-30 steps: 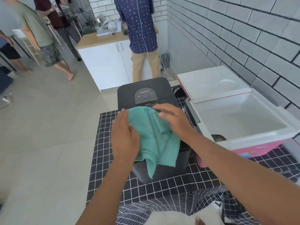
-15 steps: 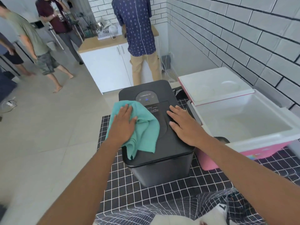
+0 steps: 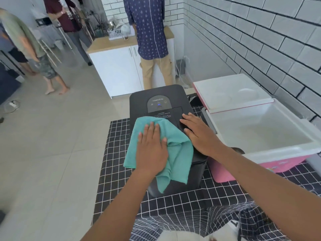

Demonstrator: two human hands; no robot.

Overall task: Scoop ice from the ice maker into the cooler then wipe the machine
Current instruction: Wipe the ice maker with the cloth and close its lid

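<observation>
A black ice maker [image 3: 163, 96] with its lid closed stands on a black-and-white checked cloth [image 3: 118, 173]. My left hand [image 3: 152, 150] lies flat on a teal cloth [image 3: 178, 153], pressing it onto the left and front part of the lid; the cloth's corner hangs over the front. My right hand [image 3: 199, 134] rests flat, fingers apart, on the right side of the lid. To the right sits a pink cooler [image 3: 281, 164] with a white inside and its white lid [image 3: 231, 91] swung open; its inside looks white and I cannot make out ice.
A white brick wall [image 3: 260, 40] runs behind the cooler. Beyond the table a person in a patterned blue shirt [image 3: 147, 26] stands at a white cabinet [image 3: 118, 66] with a wooden top. Two other people stand at the far left on the tiled floor [image 3: 48, 145].
My left hand has slid the teal cloth from the lid's left edge back toward the middle and front. My right hand stays on the right side of the lid.
</observation>
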